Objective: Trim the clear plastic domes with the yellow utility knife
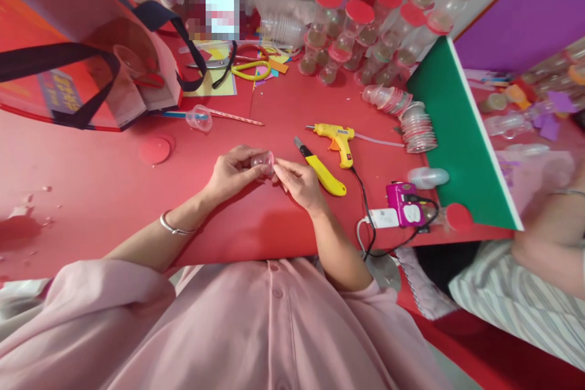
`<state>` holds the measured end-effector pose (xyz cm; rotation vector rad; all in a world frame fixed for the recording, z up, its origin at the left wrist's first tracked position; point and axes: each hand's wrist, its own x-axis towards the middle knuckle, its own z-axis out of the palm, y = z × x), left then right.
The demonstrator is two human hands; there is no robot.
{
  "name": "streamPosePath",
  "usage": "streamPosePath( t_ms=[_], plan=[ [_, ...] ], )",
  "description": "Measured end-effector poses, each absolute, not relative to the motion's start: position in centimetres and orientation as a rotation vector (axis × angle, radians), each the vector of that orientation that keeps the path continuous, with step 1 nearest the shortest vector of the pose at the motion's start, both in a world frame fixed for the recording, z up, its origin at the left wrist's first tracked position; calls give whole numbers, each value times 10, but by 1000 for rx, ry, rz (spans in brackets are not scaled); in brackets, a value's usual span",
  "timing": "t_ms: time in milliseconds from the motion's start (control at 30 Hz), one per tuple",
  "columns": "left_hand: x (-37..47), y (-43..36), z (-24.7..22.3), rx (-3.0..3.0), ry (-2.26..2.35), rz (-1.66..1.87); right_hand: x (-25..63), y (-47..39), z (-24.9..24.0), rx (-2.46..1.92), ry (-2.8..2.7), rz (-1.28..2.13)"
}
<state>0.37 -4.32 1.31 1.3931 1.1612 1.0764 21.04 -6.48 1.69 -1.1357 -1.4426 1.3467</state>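
Observation:
Between my two hands, just above the red table (256,231), is a small clear plastic cup (261,163) with a pinkish rim. My left hand (233,172) is closed around its left side, fingers behind and thumb in front. At the rim on the right, my right hand (299,181) pinches with thumb and fingertips; part of the cup is hidden by the fingers. Close to my right hand lies a yellow utility knife (325,173). Behind the knife rests a yellow hot glue gun (337,139) with a glue stick in its back.
Clear cups with red discs (345,42) stand stacked at the back. Cup stacks (417,128) lie by a green divider (461,128). A purple power adapter (404,204) trails cables. Yellow scissors (251,70), a loose cup (199,117) and a large bag (68,67) are left. Another person's arm (555,244) is right.

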Motion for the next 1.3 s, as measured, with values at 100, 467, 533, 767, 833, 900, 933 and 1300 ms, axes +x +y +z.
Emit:
streamPosePath(
  t_ms=[100, 467, 533, 767, 833, 900, 933, 1300],
  plan=[
    [5, -44, 19, 1307, 1067, 1040, 210, -63, 15, -1139, -1513, 1261],
    [4, -44, 19, 1357, 1062, 1000, 210, -63, 20, -1132, -1637, 1217],
    [2, -44, 16, 1441, 1081, 1007, 209, -64, 18, -1178, -1652, 1168],
    [2, -49, 17, 1551, 1111, 1040, 201, -64, 7, -1343, -1544, 954],
    [3, -50, 17, 1550, 1104, 1049, 201, -64, 7, -1318, -1524, 1006],
    [3, -49, 16, 1536, 1118, 1063, 204, -64, 9, -1263, -1506, 1104],
    [2, -49, 15, 1531, 1120, 1061, 205, -65, 10, -1233, -1481, 1156],
    [0, -45, 11, 1457, 1035, 983, 210, -62, 16, -1197, -1553, 1175]
  ],
)
